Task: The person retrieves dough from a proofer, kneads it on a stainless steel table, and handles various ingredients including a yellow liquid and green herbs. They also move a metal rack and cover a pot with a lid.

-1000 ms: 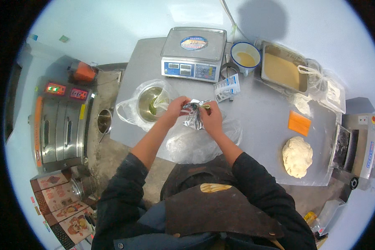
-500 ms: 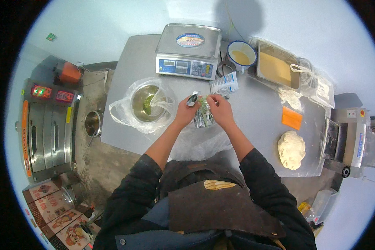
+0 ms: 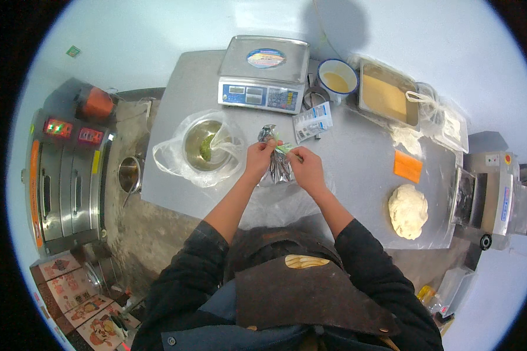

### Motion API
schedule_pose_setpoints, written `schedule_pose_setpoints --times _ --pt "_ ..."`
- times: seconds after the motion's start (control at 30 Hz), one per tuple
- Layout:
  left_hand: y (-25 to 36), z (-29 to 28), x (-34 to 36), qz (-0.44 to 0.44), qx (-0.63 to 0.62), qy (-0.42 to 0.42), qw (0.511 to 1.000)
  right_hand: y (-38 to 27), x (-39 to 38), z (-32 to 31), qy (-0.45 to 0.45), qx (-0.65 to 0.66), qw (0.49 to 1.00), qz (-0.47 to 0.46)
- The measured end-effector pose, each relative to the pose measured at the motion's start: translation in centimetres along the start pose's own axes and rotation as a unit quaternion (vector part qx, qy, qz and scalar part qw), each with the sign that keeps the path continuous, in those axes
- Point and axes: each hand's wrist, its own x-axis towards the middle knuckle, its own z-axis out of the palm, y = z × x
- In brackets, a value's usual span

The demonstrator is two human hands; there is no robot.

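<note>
A silver foil bag (image 3: 281, 169) hangs gathered between my hands above the near middle of the table. My left hand (image 3: 260, 157) is closed on the bag's neck, and a crumpled foil end shows above its fingers. A thin green band (image 3: 282, 148) lies across the neck. My right hand (image 3: 306, 168) pinches the band's right end; whether its fingertips also grip foil is hidden. Left of my hands stands a steel bowl (image 3: 187, 153) with a clear plastic bag (image 3: 168, 153) around and partly inside it. Green powder (image 3: 206, 147) lies in the bowl.
A weighing scale (image 3: 260, 97) stands at the back, beside a white-and-blue pouch (image 3: 312, 123) and an enamel mug (image 3: 338, 76). Farther right are a metal tray (image 3: 363, 108), an orange scraper (image 3: 408, 167) and dough (image 3: 408, 212). An oven (image 3: 64, 187) is at far left.
The bag's foil end has turned upward above my left fingers. The green band now shows stretched between my hands, and my right hand has moved slightly down and nearer me.
</note>
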Motion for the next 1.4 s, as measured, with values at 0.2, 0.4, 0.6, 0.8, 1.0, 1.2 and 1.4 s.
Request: schedule_pose_setpoints --times 0.2,0.4,0.6,0.8,1.0,1.2,1.4 --pt "0.4 0.9 -0.4 0.003 -0.014 0.005 1.000 -2.7 -1.8 -0.6 -0.047 0.075 0.994 0.060" --pt "1.3 1.6 -1.3 -0.017 -0.023 0.004 1.000 -2.8 -3.6 -1.4 -0.048 0.108 0.991 0.062" --pt "2.1 2.4 -2.1 -0.030 -0.029 -0.008 0.999 -2.7 -4.7 -2.0 -0.029 0.095 0.994 0.039" --pt "3.2 2.3 -2.7 0.005 0.016 -0.044 0.999 -1.0 -5.3 -2.6 -0.034 -0.046 0.974 -0.220" --pt "6.5 2.7 -4.6 -0.019 -0.005 -0.009 1.000 -2.9 -5.4 -5.0 -0.139 0.142 0.975 0.098" --pt "11.9 4.0 -8.4 0.024 -0.035 0.010 0.999 -9.0 -4.3 -12.2 -0.176 0.342 0.913 0.133" --pt "19.2 3.3 -12.3 0.007 -0.107 0.003 0.994 -12.9 -1.3 -18.7 -0.178 0.556 0.811 -0.041"
